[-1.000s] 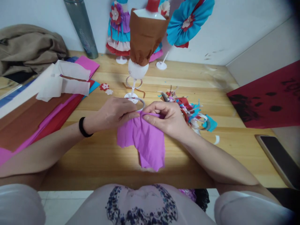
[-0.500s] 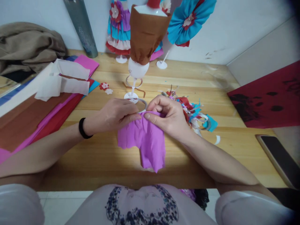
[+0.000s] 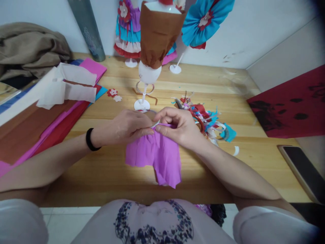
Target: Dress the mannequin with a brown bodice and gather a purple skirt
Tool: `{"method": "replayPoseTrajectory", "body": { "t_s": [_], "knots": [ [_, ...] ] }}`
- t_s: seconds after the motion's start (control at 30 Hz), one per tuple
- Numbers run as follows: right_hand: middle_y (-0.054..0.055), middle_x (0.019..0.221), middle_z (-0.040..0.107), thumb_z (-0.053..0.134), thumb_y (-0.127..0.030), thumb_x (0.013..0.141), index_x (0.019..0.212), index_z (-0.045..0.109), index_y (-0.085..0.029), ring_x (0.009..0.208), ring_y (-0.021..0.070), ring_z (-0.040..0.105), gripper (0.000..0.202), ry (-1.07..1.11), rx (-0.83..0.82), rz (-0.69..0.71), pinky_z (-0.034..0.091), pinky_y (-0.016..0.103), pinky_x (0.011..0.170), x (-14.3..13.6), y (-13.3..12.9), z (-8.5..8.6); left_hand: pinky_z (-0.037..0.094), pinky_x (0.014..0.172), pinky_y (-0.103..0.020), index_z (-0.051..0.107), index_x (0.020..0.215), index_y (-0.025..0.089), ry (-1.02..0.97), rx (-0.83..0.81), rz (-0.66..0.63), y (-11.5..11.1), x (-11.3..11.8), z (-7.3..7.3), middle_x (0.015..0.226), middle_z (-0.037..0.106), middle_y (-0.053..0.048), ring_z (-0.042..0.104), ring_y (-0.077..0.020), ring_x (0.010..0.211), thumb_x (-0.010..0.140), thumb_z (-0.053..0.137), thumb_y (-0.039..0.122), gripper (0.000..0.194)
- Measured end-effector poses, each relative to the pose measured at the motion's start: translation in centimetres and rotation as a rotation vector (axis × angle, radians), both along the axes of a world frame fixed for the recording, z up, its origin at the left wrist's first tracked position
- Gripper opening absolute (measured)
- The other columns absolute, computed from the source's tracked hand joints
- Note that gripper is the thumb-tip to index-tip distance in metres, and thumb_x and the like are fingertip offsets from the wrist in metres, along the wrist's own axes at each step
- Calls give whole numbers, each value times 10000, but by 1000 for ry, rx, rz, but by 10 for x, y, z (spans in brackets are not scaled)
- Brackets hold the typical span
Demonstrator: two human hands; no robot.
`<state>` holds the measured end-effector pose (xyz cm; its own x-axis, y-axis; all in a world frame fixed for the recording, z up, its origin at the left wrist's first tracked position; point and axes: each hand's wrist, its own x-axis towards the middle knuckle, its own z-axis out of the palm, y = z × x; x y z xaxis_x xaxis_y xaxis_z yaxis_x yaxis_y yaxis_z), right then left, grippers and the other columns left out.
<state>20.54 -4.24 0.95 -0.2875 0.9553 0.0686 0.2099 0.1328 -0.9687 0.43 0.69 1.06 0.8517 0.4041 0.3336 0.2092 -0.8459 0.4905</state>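
Observation:
My left hand point(image 3: 125, 127) pinches the top edge of a purple piece of crepe paper point(image 3: 166, 156). Close beside it, my right hand point(image 3: 179, 127) has thumb and forefinger closed on the same edge. A narrow pale strip point(image 3: 155, 124), which looks like tape, shows between the fingertips. The paper is gathered at the top and hangs down in two uneven flaps over the table. Just behind the hands stands a white base point(image 3: 141, 105) carrying a white form wrapped in brown crepe paper point(image 3: 162, 34). Part of a ring is hidden behind my fingers.
Scissors with red handles point(image 3: 199, 122) lie among paper scraps point(image 3: 213, 118) on the right. Stacked crepe sheets point(image 3: 38, 125) cover the left side, with paper flowers point(image 3: 112, 93) alongside. A phone point(image 3: 303, 169) rests at the right edge. Decorated paper dresses point(image 3: 128, 37) stand behind.
The ring standing up between my hands has dropped mostly out of sight, and a pale strip now shows at my fingertips. My right hand shifted slightly left and down; the purple flaps swung a little.

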Motion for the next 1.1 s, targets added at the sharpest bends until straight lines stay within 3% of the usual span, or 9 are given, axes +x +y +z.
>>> {"method": "replayPoseTrajectory", "body": {
  "t_s": [0.1,0.27,0.4,0.63,0.77,0.87,0.97,1.1],
  "knots": [
    [-90,516,361,713,-274,749,740,570,-184,472,61,288,169,-24,-42,26,216,233,465,1,2,-2,316,575,-282,441,652,200,-41,-27,-100,3,0,0,589,454,18,424,-137,576,1002,418,288,362],
    [-77,518,398,699,-280,753,726,572,-178,473,68,311,165,-49,-44,4,225,232,463,1,4,-5,251,505,-269,359,606,191,-13,-387,-29,5,-2,4,557,336,45,326,-96,509,1004,363,412,455],
    [-90,514,354,687,-251,744,724,585,-169,472,60,283,133,-44,-8,7,222,226,463,-1,4,-8,208,487,-262,334,595,188,-22,-570,56,1,1,2,572,276,51,278,-83,521,979,383,497,495],
    [-102,512,343,715,-271,755,793,610,-164,457,52,271,155,39,-82,85,210,225,462,0,3,-8,189,448,-246,312,557,190,-76,-755,67,1,2,7,539,265,55,260,-66,484,940,461,368,448],
    [-101,513,358,725,-347,774,932,663,-181,426,54,264,237,265,-244,154,201,228,449,4,3,-6,189,437,-240,337,547,183,-132,-816,138,7,-3,9,525,292,52,262,-57,461,898,479,296,395],
    [-91,516,368,747,-389,760,984,692,-205,421,60,274,295,322,-274,117,207,239,450,6,3,-3,190,433,-236,330,542,182,-164,-817,164,10,-4,7,522,296,52,271,-53,454,862,484,263,364],
    [-83,507,350,756,-407,755,929,690,-209,438,69,274,272,239,-236,35,197,245,459,7,3,-1,188,440,-238,302,535,182,-189,-744,175,11,-4,7,527,275,51,261,-53,465,857,467,251,368],
    [-48,551,459,763,-444,742,759,606,-192,485,80,355,298,189,-186,-60,234,243,469,7,5,1,197,459,-243,306,544,178,-176,-627,176,9,-5,10,538,271,50,259,-56,483,880,453,236,372]
  ]
}}
